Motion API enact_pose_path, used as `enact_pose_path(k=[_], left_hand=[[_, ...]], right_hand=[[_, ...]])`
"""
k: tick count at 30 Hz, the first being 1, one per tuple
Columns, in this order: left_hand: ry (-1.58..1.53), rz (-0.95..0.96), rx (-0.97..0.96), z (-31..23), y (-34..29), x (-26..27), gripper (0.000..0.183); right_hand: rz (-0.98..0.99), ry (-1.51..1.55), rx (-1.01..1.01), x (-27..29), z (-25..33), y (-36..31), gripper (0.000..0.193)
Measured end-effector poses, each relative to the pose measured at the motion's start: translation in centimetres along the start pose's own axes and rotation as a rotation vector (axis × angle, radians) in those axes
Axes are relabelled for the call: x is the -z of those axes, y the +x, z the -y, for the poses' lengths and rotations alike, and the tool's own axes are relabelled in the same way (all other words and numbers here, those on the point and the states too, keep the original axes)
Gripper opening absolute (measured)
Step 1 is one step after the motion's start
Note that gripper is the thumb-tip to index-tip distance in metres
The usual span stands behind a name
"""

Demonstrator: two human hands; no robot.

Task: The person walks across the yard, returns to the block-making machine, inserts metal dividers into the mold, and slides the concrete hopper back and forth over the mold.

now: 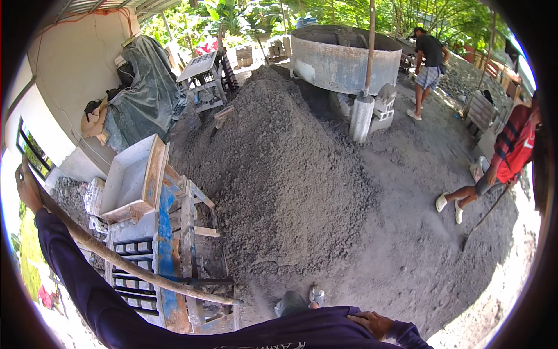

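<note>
My left arm, in a dark sleeve, reaches out to the far left. There my left hand point(28, 189) is closed around the upper end of a long, bent wooden pole point(125, 262). The pole slants down to the right across a block-moulding machine point(168, 256) with blue paint, rust and dark slots. A shallow tray-like hopper point(129, 180) sits on top of the machine. My right hand point(372, 324) rests at my waist against the dark shirt, its fingers stretched out and holding nothing. In front of me rises a large heap of grey sand-like mix point(285, 180).
Behind the heap stands a big round metal mixing drum point(349, 64) beside a concrete post point(362, 119). A person in a dark shirt point(430, 55) bends near it. At right, a person in red point(514, 148) holds a long tool. A tarp point(145, 93) covers something at left.
</note>
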State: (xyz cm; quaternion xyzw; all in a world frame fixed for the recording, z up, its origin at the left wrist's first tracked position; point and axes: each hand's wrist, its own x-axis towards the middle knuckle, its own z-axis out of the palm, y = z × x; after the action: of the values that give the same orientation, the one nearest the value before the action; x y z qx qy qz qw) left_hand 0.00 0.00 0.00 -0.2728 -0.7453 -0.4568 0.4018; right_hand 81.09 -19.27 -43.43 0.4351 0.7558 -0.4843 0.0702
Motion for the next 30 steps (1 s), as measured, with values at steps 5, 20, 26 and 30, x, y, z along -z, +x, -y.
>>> enact_pose_path(k=[5,20,26,30], left_hand=[[0.316,-0.541,-0.208,-3.1,-3.9,-0.8,0.044],[0.03,2.166,0.112,-3.0,-86.1,0.1,0.021],[-0.167,1.894,0.231,-18.1,-93.0,-6.0,0.026],[-0.312,1.695,0.849,-33.4,-89.0,-10.5,0.019]], right_hand=[[-0.136,0.068,0.066,1.3,-0.6,-1.9,0.089],[-0.298,0.555,-0.382,12.6,-16.3,-5.5,0.083],[-0.976,0.321,-0.575,21.9,-33.5,-2.5,0.061],[-0.923,0.982,-0.756,16.6,-50.3,-2.1,0.048]])
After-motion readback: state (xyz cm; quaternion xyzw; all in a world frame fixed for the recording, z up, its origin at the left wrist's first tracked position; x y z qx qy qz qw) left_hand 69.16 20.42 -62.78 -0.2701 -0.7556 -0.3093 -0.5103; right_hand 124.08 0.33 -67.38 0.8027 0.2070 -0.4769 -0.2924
